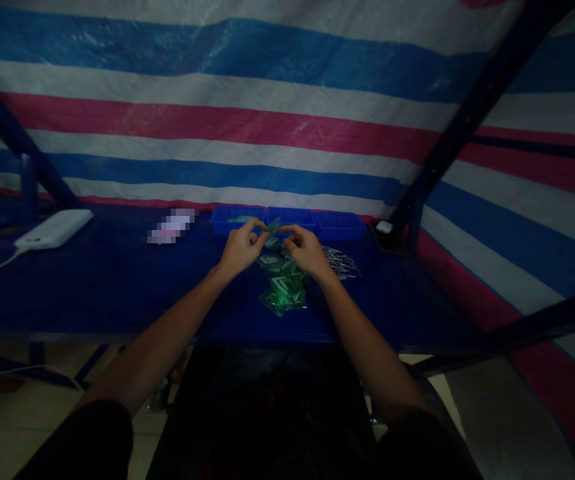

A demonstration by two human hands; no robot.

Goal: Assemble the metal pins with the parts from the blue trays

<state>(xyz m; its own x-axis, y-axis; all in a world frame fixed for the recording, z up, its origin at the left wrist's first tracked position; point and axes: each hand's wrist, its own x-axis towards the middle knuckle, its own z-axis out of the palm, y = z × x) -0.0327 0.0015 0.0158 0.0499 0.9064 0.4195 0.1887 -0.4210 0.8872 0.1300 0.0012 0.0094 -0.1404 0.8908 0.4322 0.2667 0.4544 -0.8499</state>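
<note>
Between my two hands is a small clear plastic bag (273, 228) with a green tint, held up in front of the blue bins. My left hand (241, 248) pinches its left side between thumb and fingertips. On the other side my right hand (307, 249) has its fingers closed at the bag's right edge. Below them, a heap of similar green-tinted plastic bags (283, 292) lies on the blue table (117, 287). Just right of my right hand is a loose pile of thin metal pieces (340, 263). What the held bag contains is too small to make out.
Three joined blue bins (340, 227) stand at the table's back; the left one holds greenish bags. A white power bank (54, 229) with a cable lies left, near a blurred-out item (172, 225). A small white case (384, 227) rests on a dark flat object at right. Blue frame posts flank the table.
</note>
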